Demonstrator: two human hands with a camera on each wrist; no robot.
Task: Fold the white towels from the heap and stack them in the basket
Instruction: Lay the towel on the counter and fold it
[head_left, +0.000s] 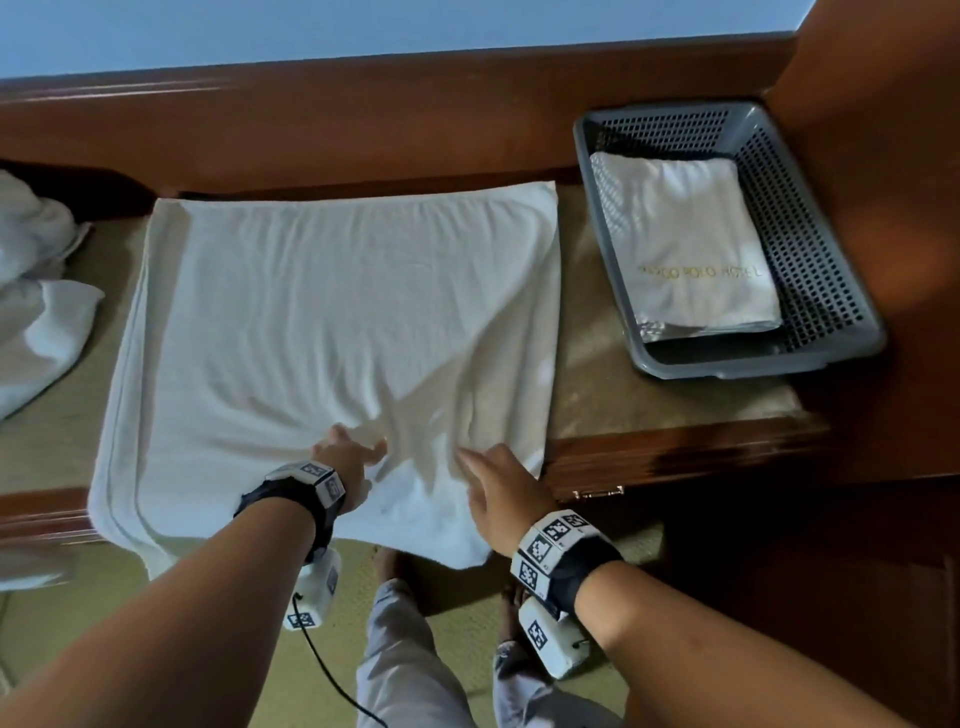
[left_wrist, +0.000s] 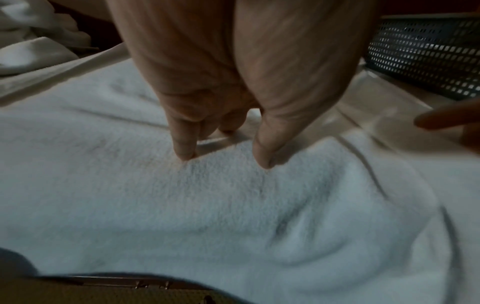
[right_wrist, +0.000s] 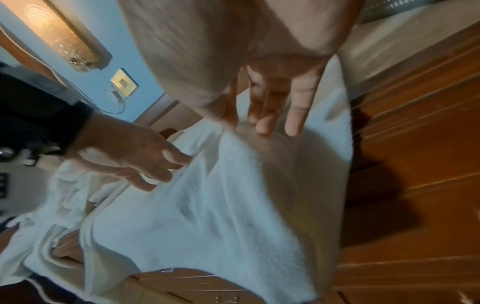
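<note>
Fingers (left_wrist: 185, 144) of my left hand (head_left: 345, 462) are straight and narrow-set, tips pressing the spread towel (head_left: 337, 322); those of my right hand (head_left: 501, 493) are extended, slightly apart, flat on the same cloth just beside them. I hold nothing in either. Beyond both sets of fingertips the towel lies over the tabletop (head_left: 597, 374), wrinkles fanning away from them. Its near edge hangs off behind my wrists. The basket (head_left: 810, 270), with one folded towel (head_left: 685, 244) inside, sits beyond and right of my right fingers; the heap (head_left: 36, 270) is well left of my left. My assessment of risk: smoothing pressure could drag the overhanging cloth off the edge, or bunched wrinkles could produce an uneven fold.
</note>
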